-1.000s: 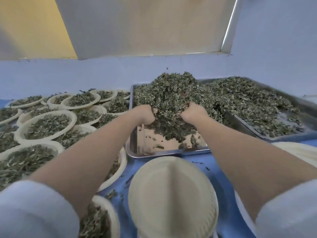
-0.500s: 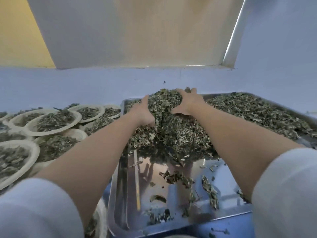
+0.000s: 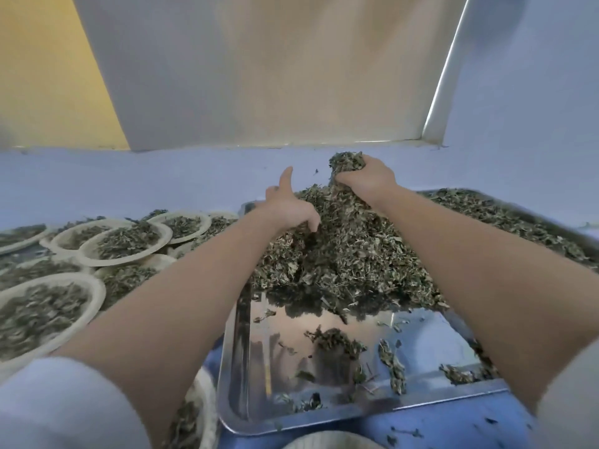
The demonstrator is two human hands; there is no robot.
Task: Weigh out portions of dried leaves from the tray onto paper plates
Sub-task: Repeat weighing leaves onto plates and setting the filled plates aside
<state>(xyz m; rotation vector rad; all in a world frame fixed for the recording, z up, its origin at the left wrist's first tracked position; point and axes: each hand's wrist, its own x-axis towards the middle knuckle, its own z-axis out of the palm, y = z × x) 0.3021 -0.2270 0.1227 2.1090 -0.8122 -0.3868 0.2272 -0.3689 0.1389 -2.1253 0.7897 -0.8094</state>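
— Gripping anything up there, the right hand (image 3: 364, 176)?
— Yes, its fingers are curling round a clump of dried leaves (image 3: 345, 163), raised above the heap (image 3: 350, 251) that is filling the far part of the steel tray (image 3: 324, 413).
— What is the left hand (image 3: 288, 210) doing?
— Lying partly open against the heap's left slope, one finger sticking up, thumb dipping into the leaves; it is gripping nothing I can see.
— The paper plates (image 3: 94, 251)?
— Sitting left of the tray, already carrying leaves.
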